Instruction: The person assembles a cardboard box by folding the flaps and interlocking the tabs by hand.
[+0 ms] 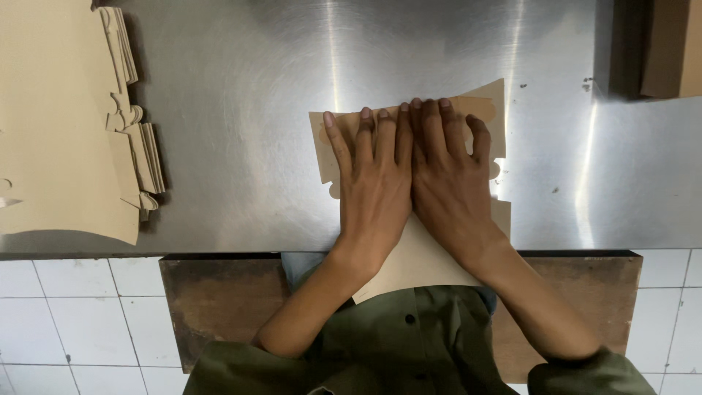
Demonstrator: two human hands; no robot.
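Both hands flat on the card blank near the front edge of the steel table, left hand and right hand side by side, touching, fingers straight and pressed close together, nothing pinched. Looks light, thin and bendy, probably slidey on that metal, creasing easily; best taken by the edges, near end already hanging off the table. Stack of same blanks well left of the hands, brown box far right.

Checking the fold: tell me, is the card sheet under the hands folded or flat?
Folded: the card sheet shows a doubled layer under both hands.
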